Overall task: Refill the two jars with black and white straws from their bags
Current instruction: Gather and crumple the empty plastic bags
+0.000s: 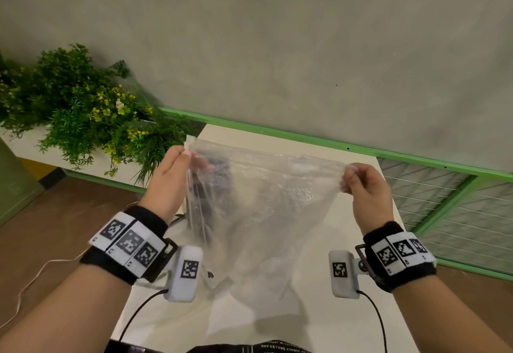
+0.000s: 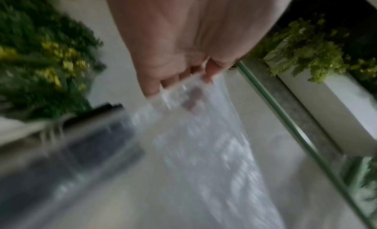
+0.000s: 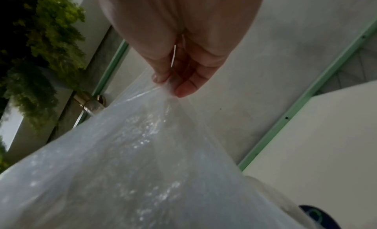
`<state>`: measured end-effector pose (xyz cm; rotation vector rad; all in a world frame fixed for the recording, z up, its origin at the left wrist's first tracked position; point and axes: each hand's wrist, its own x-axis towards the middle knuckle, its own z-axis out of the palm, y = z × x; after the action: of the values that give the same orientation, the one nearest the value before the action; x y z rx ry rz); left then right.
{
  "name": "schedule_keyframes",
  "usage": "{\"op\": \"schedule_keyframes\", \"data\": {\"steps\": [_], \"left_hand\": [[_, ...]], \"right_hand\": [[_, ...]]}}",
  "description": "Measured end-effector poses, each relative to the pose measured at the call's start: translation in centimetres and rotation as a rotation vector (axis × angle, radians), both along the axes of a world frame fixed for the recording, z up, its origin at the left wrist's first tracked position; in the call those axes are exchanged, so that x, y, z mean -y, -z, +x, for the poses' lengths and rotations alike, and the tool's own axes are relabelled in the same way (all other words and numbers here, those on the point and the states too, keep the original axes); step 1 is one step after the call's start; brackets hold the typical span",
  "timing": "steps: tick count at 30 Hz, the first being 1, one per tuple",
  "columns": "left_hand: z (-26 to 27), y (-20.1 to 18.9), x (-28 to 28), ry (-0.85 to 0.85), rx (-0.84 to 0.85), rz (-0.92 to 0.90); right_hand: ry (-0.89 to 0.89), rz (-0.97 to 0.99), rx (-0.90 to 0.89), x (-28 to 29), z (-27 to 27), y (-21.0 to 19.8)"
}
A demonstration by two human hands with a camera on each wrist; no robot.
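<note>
A clear plastic bag (image 1: 258, 208) hangs stretched between both hands above the white table (image 1: 333, 325). My left hand (image 1: 177, 166) pinches its top left corner; my right hand (image 1: 358, 179) pinches the top right corner. Dark straws (image 1: 211, 169) show dimly through the bag's left side. In the left wrist view the left hand (image 2: 179, 80) grips the bag (image 2: 204, 143), beside a blurred jar of black straws (image 2: 81, 145). In the right wrist view the right hand (image 3: 175, 80) pinches the bag (image 3: 132, 160); a gold-rimmed glass jar (image 3: 91, 103) shows behind it.
A planter of green foliage with yellow flowers (image 1: 77, 108) stands at the left behind the table. A green-framed rail (image 1: 305, 137) runs along the grey wall, with wire mesh panels (image 1: 444, 208) at the right. Cables (image 1: 138, 311) trail from the wrist cameras.
</note>
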<state>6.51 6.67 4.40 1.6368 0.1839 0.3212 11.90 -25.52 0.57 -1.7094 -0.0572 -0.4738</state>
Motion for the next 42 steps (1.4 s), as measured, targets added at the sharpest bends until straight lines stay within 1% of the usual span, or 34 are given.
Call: {"op": "schedule_keyframes", "data": {"steps": [2, 4, 5, 6, 7, 8, 9, 10, 11, 12, 13, 14, 15, 16, 17, 19, 20, 22, 23, 24, 26, 28, 30, 33, 35, 36, 39, 41, 42], "left_hand": [[0.4, -0.6, 0.9, -0.014, 0.027, -0.272], [1.0, -0.9, 1.1, -0.021, 0.052, -0.479], [1.5, -0.8, 0.7, -0.042, 0.065, -0.544], [1.6, -1.2, 0.8, -0.054, 0.065, -0.526], [2.0, -1.0, 0.5, -0.077, 0.064, -0.463], [2.1, -0.8, 0.3, -0.063, 0.027, -0.449], [2.4, -0.2, -0.2, -0.047, -0.006, -0.458], [3.3, 0.9, -1.1, -0.025, -0.053, -0.547], [4.0, 1.9, -1.7, -0.044, -0.023, -0.540], [3.8, 1.9, -1.8, -0.023, -0.012, -0.533], [3.1, 1.0, -1.5, -0.046, 0.017, -0.469], [2.7, 0.6, -1.1, -0.099, 0.016, -0.478], [2.4, 0.5, -1.4, -0.125, 0.009, -0.537], [2.1, 0.7, -1.4, -0.086, -0.001, -0.581], [1.5, 1.1, -1.7, -0.038, -0.002, -0.574], [0.1, 2.5, -2.1, 0.040, -0.076, -0.404], [-0.7, 3.7, -2.2, 0.082, -0.151, -0.328], [-2.4, 5.7, -1.5, 0.197, -0.339, -0.272], [-3.1, 6.3, -0.8, 0.273, -0.410, -0.256], [-3.5, 7.1, -0.3, 0.324, -0.443, -0.251], [-3.5, 7.8, 0.4, 0.296, -0.433, -0.290], [-3.0, 8.0, 0.2, 0.223, -0.413, -0.372], [-2.7, 7.9, -0.6, 0.202, -0.374, -0.453], [-2.7, 7.7, -3.2, 0.112, -0.326, -0.457], [-3.2, 8.1, -5.4, 0.031, -0.329, -0.363], [-3.6, 8.4, -6.1, 0.025, -0.342, -0.274], [-4.4, 9.3, -6.1, 0.083, -0.409, -0.008], [-4.2, 9.6, -5.6, 0.121, -0.452, 0.116], [-4.0, 9.5, -5.3, 0.146, -0.472, 0.170]], "right_hand": [[-0.014, 0.076, -0.028, -0.1, -0.1, 0.3], [-0.109, 0.024, -0.130, -0.3, -0.8, 1.6], [-0.186, -0.027, -0.197, -0.5, -1.4, 2.6], [-0.272, -0.079, -0.265, -0.7, -2.2, 3.8], [-0.357, -0.130, -0.323, -1.0, -3.0, 4.8], [-0.441, -0.180, -0.387, -1.3, -3.8, 5.8], [-0.531, -0.236, -0.463, -1.9, -4.6, 6.8], [-0.622, -0.299, -0.551, -2.7, -5.4, 7.6], [-0.699, -0.347, -0.623, -3.5, -6.0, 8.4], [-0.756, -0.354, -0.656, -4.2, -6.2, 9.3], [-0.779, -0.310, -0.655, -4.9, -6.2, 9.9], [-0.746, -0.222, -0.638, -5.6, -6.1, 9.9], [-0.686, -0.114, -0.633, -6.2, -5.9, 9.6], [-0.618, -0.028, -0.621, -6.6, -5.5, 9.0], [-0.566, 0.027, -0.593, -7.0, -5.1, 8.2], [-0.508, 0.078, -0.504, -7.6, -4.3, 6.7], [-0.488, 0.086, -0.462, -7.9, -3.9, 6.1], [-0.456, 0.075, -0.387, -8.7, -3.3, 5.0], [-0.448, 0.057, -0.353, -9.1, -3.0, 4.8], [-0.442, 0.039, -0.334, -9.5, -2.9, 4.7], [-0.428, 0.026, -0.337, -10.1, -2.8, 4.9], [-0.421, 0.013, -0.339, -10.4, -2.8, 5.3], [-0.400, -0.028, -0.305, -10.2, -2.7, 5.6], [-0.270, -0.082, -0.267, -7.9, -2.4, 6.1], [-0.203, -0.117, -0.278, -5.6, -2.5, 6.6], [-0.210, -0.158, -0.292, -4.6, -2.7, 6.9], [-0.277, -0.310, -0.369, -2.8, -3.3, 8.0], [-0.256, -0.335, -0.386, -2.4, -3.2, 8.0], [-0.227, -0.315, -0.381, -2.3, -2.9, 7.6]]}}
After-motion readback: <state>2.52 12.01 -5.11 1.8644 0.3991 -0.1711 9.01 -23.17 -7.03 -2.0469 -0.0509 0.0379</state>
